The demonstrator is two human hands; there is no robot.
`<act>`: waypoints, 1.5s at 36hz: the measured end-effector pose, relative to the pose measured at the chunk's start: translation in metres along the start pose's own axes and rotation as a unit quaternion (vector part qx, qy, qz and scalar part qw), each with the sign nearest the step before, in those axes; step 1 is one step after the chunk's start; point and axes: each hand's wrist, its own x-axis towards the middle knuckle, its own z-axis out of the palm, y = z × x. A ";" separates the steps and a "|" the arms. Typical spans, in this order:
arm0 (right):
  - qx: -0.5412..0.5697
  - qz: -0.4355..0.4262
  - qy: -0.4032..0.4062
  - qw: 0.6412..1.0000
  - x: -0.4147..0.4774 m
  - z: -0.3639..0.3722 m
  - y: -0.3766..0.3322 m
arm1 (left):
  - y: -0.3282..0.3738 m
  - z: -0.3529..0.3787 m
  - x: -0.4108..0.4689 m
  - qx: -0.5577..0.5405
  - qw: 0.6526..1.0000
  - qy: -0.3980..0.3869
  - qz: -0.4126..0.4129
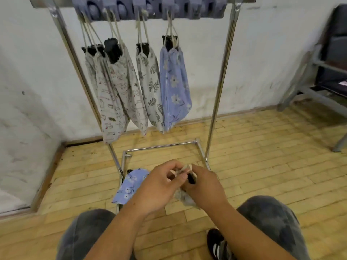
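Our left hand [161, 184] and right hand [204, 186] meet above our knees, fingers curled, pinching the cords [185, 168] of a grey bag [185, 198] that hangs just beneath them. A blue bag [129, 186] lies on the floor [262, 166] to the left. Beyond, more bags [120, 87] hang from the rack [216, 102].

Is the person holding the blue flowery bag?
No: the left hand and right hand pinch the cords of a grey drawstring bag, while the blue floral bag lies on the floor.

chrome rack [220, 87] | patterned drawstring bags [120, 87] hanging from it | blue floral bag [129, 186] on floor | grey chair [336, 53] at right
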 end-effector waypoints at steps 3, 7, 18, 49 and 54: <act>0.096 -0.017 0.032 0.995 0.012 -0.021 -0.014 | 0.030 -0.015 0.025 0.031 0.999 0.004 0.020; 0.185 -0.024 0.057 0.981 0.034 -0.052 -0.031 | 0.062 -0.037 0.059 0.051 0.998 -0.002 0.022; 0.351 -0.056 -0.002 0.935 0.101 -0.139 -0.084 | 0.138 -0.087 0.128 0.008 0.999 0.041 0.029; 0.337 -0.080 0.325 0.880 0.273 -0.165 -0.107 | 0.162 -0.129 0.294 0.194 0.932 0.268 0.149; 0.307 -0.143 0.298 0.892 0.245 -0.095 -0.092 | 0.101 -0.115 0.274 0.152 0.957 0.219 0.114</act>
